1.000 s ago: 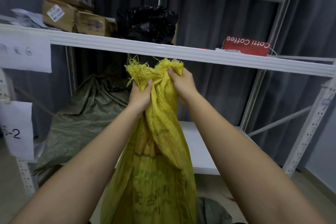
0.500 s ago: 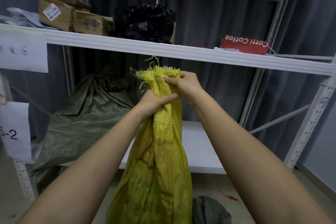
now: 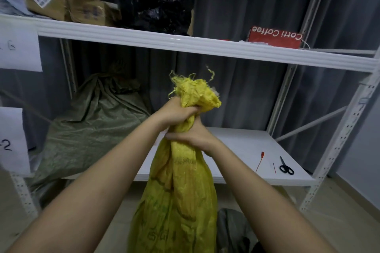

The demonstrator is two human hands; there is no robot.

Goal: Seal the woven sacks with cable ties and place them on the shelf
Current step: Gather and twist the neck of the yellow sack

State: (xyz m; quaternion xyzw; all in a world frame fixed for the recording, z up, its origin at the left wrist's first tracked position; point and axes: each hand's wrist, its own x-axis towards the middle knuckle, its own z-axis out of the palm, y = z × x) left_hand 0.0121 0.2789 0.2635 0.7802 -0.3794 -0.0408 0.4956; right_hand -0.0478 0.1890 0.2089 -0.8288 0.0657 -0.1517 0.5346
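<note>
A yellow woven sack stands upright in front of me, its frayed mouth bunched into a neck. My left hand grips the neck high up, just under the ruffled top. My right hand grips the neck right below it. A red cable tie lies on the lower white shelf board to the right, with a thin red strip beside it. A green woven sack leans on the same shelf at the left.
Black scissors lie near the cable tie. The upper shelf carries cardboard boxes, a black plastic bag and a red coffee box. Paper labels hang at the left. A dark sack lies on the floor.
My right hand has dropped from the top of the sack mouth to below my left hand on the neck. The mouth is now twisted tighter, and the view has tilted down.
</note>
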